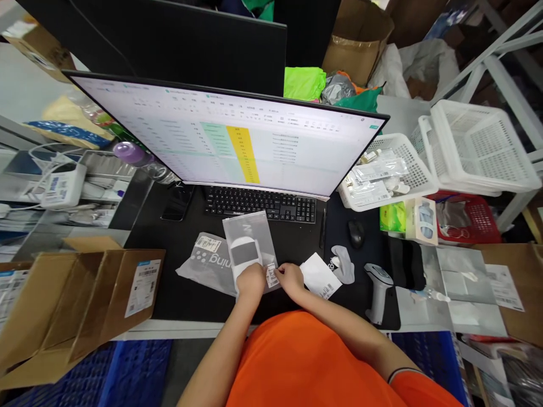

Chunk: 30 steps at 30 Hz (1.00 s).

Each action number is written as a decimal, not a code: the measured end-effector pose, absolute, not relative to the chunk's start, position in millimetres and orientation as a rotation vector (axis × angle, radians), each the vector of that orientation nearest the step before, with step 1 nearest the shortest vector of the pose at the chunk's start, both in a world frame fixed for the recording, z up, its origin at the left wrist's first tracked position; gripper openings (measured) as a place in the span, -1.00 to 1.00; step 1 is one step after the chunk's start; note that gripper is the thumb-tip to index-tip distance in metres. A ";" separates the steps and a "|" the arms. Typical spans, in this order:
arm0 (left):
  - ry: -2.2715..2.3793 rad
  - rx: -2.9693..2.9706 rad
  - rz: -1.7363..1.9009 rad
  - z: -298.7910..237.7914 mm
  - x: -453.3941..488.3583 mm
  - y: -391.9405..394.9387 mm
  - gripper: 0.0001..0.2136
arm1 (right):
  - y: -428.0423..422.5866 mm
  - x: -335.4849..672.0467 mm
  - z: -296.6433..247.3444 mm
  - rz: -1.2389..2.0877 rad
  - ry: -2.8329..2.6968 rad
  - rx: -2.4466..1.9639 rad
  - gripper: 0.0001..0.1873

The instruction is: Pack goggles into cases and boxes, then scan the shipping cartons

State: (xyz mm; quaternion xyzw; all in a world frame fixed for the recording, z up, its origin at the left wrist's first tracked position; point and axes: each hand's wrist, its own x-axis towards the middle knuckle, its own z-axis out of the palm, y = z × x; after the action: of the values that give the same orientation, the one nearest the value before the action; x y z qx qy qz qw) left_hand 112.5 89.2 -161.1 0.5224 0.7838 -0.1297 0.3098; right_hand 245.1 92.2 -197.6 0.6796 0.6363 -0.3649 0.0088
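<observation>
Two hands are held narrow and close together near 6 o'clock of the table (182, 299). A small barcode label (272, 276) is pinched by the right hand (291, 277), while the left hand (250, 282) lies on a clear zip bag (248, 240), but its grip cannot be told. This bag is light, soft and perhaps slippery, so it is best taken by the flat upper edge, at 12 o'clock.
</observation>
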 end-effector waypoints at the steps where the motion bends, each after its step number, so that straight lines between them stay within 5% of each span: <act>1: 2.068 1.430 -0.346 -160.2 110.3 87.5 -0.60 | 92.9 245.2 -197.8 -1.119 1.992 2.107 -0.74; 10: 1.936 1.886 -0.204 -172.8 101.9 48.1 -0.67 | 99.7 245.0 -198.4 -0.943 2.113 1.866 -0.68; 21: 1.426 2.680 0.037 -250.0 72.1 -19.0 -0.35 | 86.8 263.8 -189.6 -0.995 2.458 1.247 -0.76; 26: 1.588 2.690 0.218 -251.4 71.9 -7.3 -0.44 | 91.9 257.8 -180.2 -1.073 2.474 1.345 -0.81; 30: 2.089 2.084 0.614 -243.6 59.5 10.4 -0.48 | 92.8 252.2 -178.9 -1.135 2.438 1.730 -0.57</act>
State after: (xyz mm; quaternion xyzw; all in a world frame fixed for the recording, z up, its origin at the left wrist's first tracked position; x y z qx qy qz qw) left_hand 59.5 10.4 -243.6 0.6901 0.6917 0.2033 0.0639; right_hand 252.2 92.8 -178.9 0.5408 0.7621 -0.3548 -0.0282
